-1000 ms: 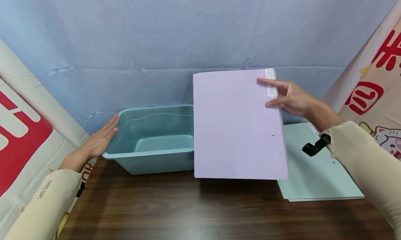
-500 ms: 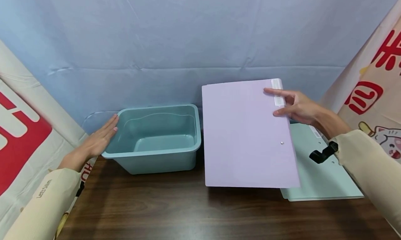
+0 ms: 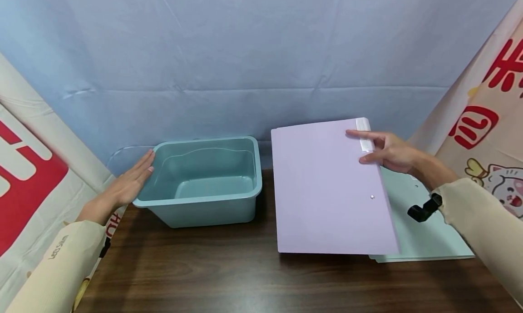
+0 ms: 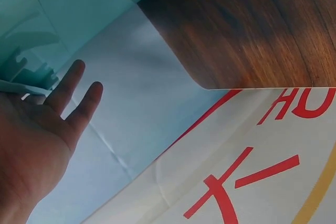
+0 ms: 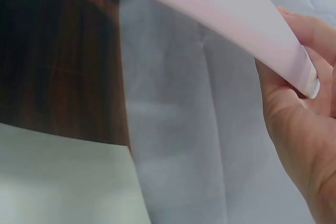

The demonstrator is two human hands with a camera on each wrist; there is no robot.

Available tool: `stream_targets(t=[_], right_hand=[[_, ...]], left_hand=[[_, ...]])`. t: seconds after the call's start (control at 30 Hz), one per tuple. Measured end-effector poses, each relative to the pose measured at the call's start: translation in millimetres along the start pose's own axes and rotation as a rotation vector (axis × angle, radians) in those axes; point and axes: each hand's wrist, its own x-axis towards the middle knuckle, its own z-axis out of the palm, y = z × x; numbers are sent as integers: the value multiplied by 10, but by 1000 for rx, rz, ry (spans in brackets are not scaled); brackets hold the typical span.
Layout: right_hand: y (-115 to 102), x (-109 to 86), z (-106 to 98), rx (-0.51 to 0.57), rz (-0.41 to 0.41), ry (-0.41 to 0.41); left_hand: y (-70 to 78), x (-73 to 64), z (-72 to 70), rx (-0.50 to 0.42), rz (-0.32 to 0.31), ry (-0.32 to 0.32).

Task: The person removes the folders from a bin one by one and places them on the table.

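A lilac file folder [image 3: 327, 190] with a white label strip on its spine is held by my right hand [image 3: 386, 151], thumb and fingers gripping the right edge near the top. In the right wrist view the folder [image 5: 226, 9] runs edge-on into the grip. It overlaps the pale green folders [image 3: 429, 231] lying at the right of the table. My left hand [image 3: 130, 181] rests with straight fingers against the left rim of a teal plastic bin [image 3: 212, 213]. The left wrist view shows that hand [image 4: 47, 145] palm side, fingers at the bin's outer wall.
The bin stands on a dark wood table [image 3: 196, 276], close to a blue cloth backdrop [image 3: 261, 54]. Printed cloths hang at the left [image 3: 28, 176] and the right [image 3: 490, 136], flanking the table.
My right hand and the lilac folder have moved right and down, away from the bin, whose right end now shows. My left hand has stayed at the bin's rim.
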Motion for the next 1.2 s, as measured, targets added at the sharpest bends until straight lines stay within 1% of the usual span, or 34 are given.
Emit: stream_targets(t=[0.17, 0.47, 0.8, 1.0, 1.1, 1.2], right_hand=[[135, 20, -12, -66, 40, 34], [376, 82, -28, -53, 66, 29], [683, 160, -23, -50, 140, 51], [835, 240, -7, -55, 174, 48], [913, 290, 0, -62, 203, 71], [960, 340, 5, -98, 223, 94]], left_hand=[[17, -12, -2, -14, -10, -2], [25, 2, -19, -29, 7, -3], [23, -15, -5, -37, 15, -14], [20, -26, -1, -38, 16, -5], [18, -25, -1, -42, 16, 0], [19, -22, -6, -48, 18, -4]])
